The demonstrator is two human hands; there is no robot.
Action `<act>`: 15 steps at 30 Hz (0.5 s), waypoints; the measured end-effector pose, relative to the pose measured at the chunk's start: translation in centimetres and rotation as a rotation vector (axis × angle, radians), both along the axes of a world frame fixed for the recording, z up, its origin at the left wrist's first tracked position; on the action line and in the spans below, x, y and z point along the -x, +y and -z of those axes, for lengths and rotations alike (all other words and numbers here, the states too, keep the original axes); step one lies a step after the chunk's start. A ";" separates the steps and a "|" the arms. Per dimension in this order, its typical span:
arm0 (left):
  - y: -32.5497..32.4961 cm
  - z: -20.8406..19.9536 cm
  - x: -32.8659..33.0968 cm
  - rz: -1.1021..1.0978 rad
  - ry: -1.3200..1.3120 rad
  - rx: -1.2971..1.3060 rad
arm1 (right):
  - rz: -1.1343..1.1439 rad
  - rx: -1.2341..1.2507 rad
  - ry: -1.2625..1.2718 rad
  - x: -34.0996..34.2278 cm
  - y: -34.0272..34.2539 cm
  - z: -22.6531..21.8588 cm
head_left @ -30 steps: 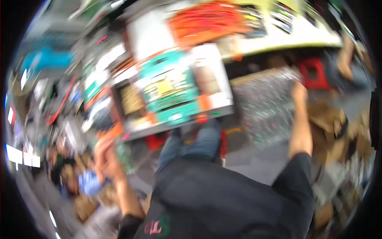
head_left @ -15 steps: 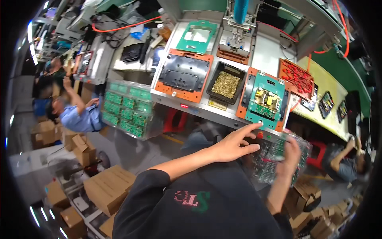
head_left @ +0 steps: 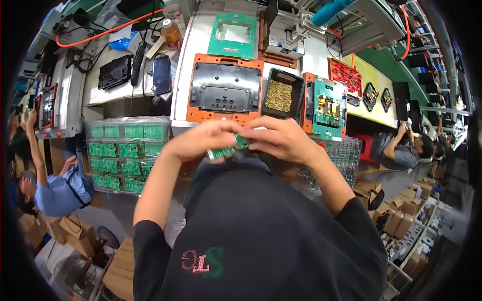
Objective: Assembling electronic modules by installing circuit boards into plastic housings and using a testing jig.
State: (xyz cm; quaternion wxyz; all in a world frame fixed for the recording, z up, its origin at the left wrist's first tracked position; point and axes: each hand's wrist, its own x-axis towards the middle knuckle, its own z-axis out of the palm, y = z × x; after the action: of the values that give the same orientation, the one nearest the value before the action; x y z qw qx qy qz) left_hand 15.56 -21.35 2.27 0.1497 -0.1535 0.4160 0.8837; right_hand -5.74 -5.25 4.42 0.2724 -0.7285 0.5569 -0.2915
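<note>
Close in front of my body, both hands meet around a small green circuit board [head_left: 223,152]. My left hand [head_left: 203,139] curls its fingers over one end, and my right hand [head_left: 282,139] grips the other; part of the board is hidden by the fingers. Beyond my hands on the bench lies an orange fixture [head_left: 192,114] with a black plastic housing [head_left: 226,83] set in it. Right of it stands a black bin of small brass-coloured screws [head_left: 278,95]. Farther right, an orange fixture with a green plate [head_left: 324,85] holds a populated circuit board.
A green frame plate [head_left: 216,47] lies at the back of the bench beside a press machine [head_left: 283,37]. Stacked clear trays of green boards [head_left: 125,150] stand at left, another tray stack [head_left: 346,155] at right. An orange tray of red parts [head_left: 346,78] sits farther right. Co-workers work on both sides.
My right hand has come from the right-hand tray stack to my middle with the board. My left hand has left the right fixture's edge and now holds the board too. The view has turned.
</note>
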 end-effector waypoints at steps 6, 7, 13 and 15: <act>-5.7 3.7 0.3 -0.453 0.014 0.943 | 0.440 -0.067 -0.118 0.1 -5.3 5.3; -5.9 4.3 0.7 -0.491 0.063 0.959 | 0.507 -0.161 -0.119 0.2 -5.6 5.7; -4.9 6.1 0.1 -0.362 0.319 1.541 | 0.454 -0.006 0.013 -0.7 -4.8 8.0; -4.4 5.9 -0.5 -0.312 0.300 1.609 | 0.444 0.008 0.095 -1.6 -4.7 7.4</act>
State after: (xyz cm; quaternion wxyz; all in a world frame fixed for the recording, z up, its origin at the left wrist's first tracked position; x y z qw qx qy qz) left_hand 16.09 -25.79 -3.61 -0.1868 -0.1503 0.9100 0.3384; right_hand -4.19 -9.93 -2.98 0.1721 -0.6020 0.7146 -0.3119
